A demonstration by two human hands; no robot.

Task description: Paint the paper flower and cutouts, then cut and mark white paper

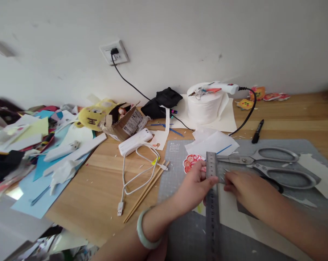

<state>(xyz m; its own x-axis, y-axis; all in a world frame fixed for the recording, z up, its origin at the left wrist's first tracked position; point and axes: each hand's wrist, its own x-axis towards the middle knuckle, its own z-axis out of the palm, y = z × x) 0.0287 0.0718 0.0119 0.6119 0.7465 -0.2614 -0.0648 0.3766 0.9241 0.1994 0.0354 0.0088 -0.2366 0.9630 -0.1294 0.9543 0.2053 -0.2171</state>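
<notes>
My left hand (194, 186) presses a long steel ruler (212, 217) flat onto a sheet of white paper (232, 214) on the grey cutting mat (180, 239). A pale green bangle (144, 232) sits on that wrist. My right hand (245, 186) rests just right of the ruler near its upper end, fingers curled against the edge; whatever it grips is hidden. A red-and-white flower cut-out (190, 161) lies just above my left hand. Large steel scissors (273, 165) lie on the mat behind my right hand.
A glue gun (221, 88) rests on a toilet roll (204, 103), its cord trailing to a wall socket (114, 53). A black marker (258, 131), power bank with white cable (135, 142), wooden sticks (147, 190), cardboard box (124, 121), yellow plush (93, 116) and piled coloured paper (30, 145) crowd the wooden table.
</notes>
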